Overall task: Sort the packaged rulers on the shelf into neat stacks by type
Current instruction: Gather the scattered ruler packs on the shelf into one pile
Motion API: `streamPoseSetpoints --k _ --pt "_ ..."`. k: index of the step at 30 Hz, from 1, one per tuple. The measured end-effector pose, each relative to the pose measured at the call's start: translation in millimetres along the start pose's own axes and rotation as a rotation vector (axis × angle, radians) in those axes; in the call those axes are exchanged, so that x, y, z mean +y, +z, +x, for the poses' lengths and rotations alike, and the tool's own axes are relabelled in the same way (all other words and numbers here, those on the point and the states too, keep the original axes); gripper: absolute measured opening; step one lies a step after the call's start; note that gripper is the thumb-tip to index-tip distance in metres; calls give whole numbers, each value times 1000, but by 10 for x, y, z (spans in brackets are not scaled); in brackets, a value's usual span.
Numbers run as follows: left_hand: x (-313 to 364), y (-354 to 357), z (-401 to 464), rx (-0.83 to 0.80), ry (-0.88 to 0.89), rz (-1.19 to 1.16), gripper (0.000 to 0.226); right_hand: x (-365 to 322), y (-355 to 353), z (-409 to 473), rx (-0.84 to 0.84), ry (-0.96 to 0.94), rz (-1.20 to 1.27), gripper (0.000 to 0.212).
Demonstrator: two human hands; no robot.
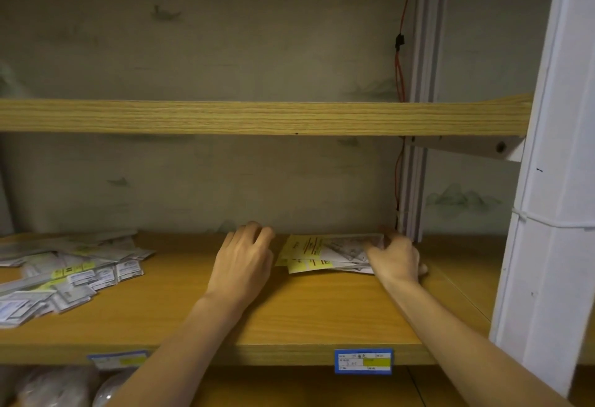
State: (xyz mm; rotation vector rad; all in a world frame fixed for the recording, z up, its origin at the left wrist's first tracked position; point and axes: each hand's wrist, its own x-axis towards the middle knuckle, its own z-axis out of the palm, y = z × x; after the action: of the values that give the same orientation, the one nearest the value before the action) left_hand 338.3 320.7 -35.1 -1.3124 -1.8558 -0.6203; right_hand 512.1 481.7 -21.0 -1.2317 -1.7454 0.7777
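Shelf: a wooden shelf board [289,319] is being looked down on from the head view, with both forearms being reached in over its front edge.

Small stack: a little stack of packaged rulers [325,253] with yellow header cards is being kept toward the right end of the shelf, near the back, just beside the white upright frame [415,181]. The packs are being fanned a bit, not squared up yet.

Right hand: the right hand [397,260] is being laid on the right end of that stack, fingers curled over the clear packaging. Looks like the packs are being gripped at that end, though the fingertips themselves are being hidden behind the knuckles.

Left hand: the left hand [243,260] is being held just left of the stack, palm down, fingers loosely bent toward the back wall. Nothing is being held in it; whether the stack's edge is being touched can't be told from here.

Loose pile: a messy pile of packaged rulers [64,277] is being left at the far left of the same shelf, well apart from the small stack, packs overlapping at all angles.

Price tags: a blue-framed label [363,361] is being shown on the shelf's front edge below the right arm, and a second label [117,359] further left. The print is too blurry to read.

Upper shelf: another wooden board [257,116] is being seen above.
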Motion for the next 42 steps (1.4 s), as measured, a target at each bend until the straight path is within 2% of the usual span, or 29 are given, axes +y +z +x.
streamPoseSetpoints --k 12,20,26,28,34,37,42 --pt "-13 27 -7 -23 -17 3 20 68 29 60 -17 -34 -45 42" --pt "-34 56 -3 -11 -11 5 28 66 44 70 -7 -20 -27 33" --pt "-24 43 -8 18 7 25 25 39 41 27 23 -52 -52 28" --pt "-10 34 -1 1 15 53 23 33 34 -15 74 -122 -72 26" --pt "-1 -17 19 -46 181 110 21 0 44 -104 150 -569 -299 28" --pt "-61 -64 82 -18 199 124 22 -50 76 -80 161 -650 -416 23" --pt "-271 -145 109 23 234 150 28 -178 172 -82 231 -710 -366 14"
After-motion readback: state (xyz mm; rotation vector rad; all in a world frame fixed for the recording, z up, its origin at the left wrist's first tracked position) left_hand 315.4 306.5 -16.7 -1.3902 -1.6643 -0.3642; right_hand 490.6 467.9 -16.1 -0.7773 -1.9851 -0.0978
